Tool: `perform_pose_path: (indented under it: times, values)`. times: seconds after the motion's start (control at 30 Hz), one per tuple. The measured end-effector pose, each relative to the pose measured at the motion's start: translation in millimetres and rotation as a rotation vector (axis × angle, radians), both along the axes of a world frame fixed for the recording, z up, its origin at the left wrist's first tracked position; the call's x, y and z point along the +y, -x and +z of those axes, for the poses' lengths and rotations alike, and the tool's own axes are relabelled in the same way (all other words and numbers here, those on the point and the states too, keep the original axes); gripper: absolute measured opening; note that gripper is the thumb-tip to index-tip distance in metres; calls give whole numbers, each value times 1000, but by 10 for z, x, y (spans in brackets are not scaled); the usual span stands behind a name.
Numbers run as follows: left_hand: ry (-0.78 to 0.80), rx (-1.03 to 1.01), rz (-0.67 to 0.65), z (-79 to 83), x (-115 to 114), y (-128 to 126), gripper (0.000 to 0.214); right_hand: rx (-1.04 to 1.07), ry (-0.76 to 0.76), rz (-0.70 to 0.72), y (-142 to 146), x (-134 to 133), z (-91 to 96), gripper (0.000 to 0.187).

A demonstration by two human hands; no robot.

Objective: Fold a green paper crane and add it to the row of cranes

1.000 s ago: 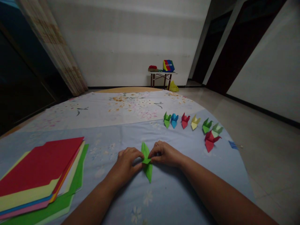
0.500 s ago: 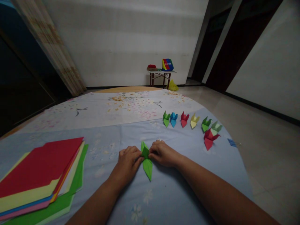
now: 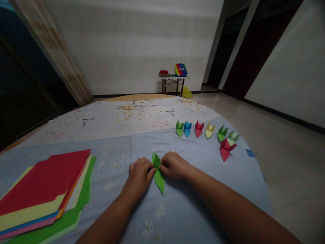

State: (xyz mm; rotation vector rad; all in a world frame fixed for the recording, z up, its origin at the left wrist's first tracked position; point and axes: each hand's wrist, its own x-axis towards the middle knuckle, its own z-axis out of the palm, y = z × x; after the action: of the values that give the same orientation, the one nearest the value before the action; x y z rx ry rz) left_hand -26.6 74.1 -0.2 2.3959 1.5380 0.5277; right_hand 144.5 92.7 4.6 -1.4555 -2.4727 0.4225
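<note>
Between my hands, on the blue part of the cloth, is a green origami piece [image 3: 159, 181], long and pointed at both ends. My left hand [image 3: 140, 174] pinches its left edge near the middle between thumb and fingers. From the other side my right hand [image 3: 175, 165] grips the same paper near its middle, fingers curled. The tips of the fingers hide part of the folds there. Further off to the right stand several finished origami cranes, among them a blue crane [image 3: 187, 128], a yellow crane [image 3: 209, 130] and a red crane [image 3: 226, 149] nearest me.
A stack of coloured paper [image 3: 45, 183] with a red sheet on top lies at the left. The round table's flowered cloth [image 3: 114, 125] carries a blue clip [image 3: 250, 153] at its right edge. By the wall stands a small table [image 3: 175, 78] with a multicoloured box [image 3: 180, 69].
The raised middle flap of the green paper looks narrower and flatter between my fingers. Both hands stay nearly in place, the right one slightly closer to the left. The view has shifted a little.
</note>
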Motion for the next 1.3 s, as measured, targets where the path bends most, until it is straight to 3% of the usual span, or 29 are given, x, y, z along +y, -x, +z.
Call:
perform_pose_path:
  times: [0.13, 0.33, 0.57, 1.1, 1.3]
  values:
    - [16, -70, 36, -13, 16, -1, 2, 40, 54, -31, 1, 9, 2, 18]
    - [73, -270, 97, -69, 44, 19, 39, 97, 45, -93, -7, 25, -26, 19]
    - [8, -130, 8, -77, 18, 26, 19, 152, 85, -164, -20, 58, -98, 30]
    - [-55, -69, -51, -133, -7, 56, 23, 132, 44, -264, 5, 74, -135, 42]
    - [-58, -84, -26, -144, 4, 58, 20, 173, 63, -166, -47, 33, -106, 32]
